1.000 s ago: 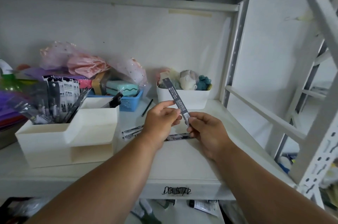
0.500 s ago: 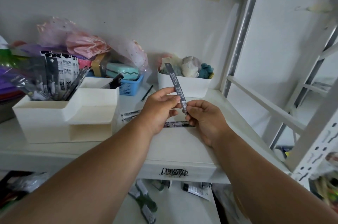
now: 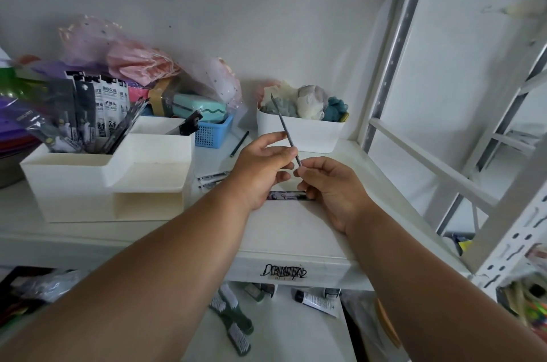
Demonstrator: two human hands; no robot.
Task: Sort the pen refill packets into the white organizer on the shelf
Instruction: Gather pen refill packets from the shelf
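A thin dark pen refill packet stands nearly upright and edge-on between my hands, over the middle of the shelf. My left hand pinches it at mid-length; my right hand pinches its lower end. The white organizer sits on the left of the shelf, and its tall back compartment holds several black-and-white refill packets. More packets lie flat on the shelf: one under my hands and two beside the organizer.
A blue mesh basket stands behind the organizer, and a white bin of soft items sits at the back right. A loose pencil lies between them. White shelf uprights frame the right side. Tubes and toothbrushes lie on the shelf below.
The held packet has turned from its printed face to edge-on, and my hands have shifted slightly. The camera has tilted down, showing more of the lower shelf.
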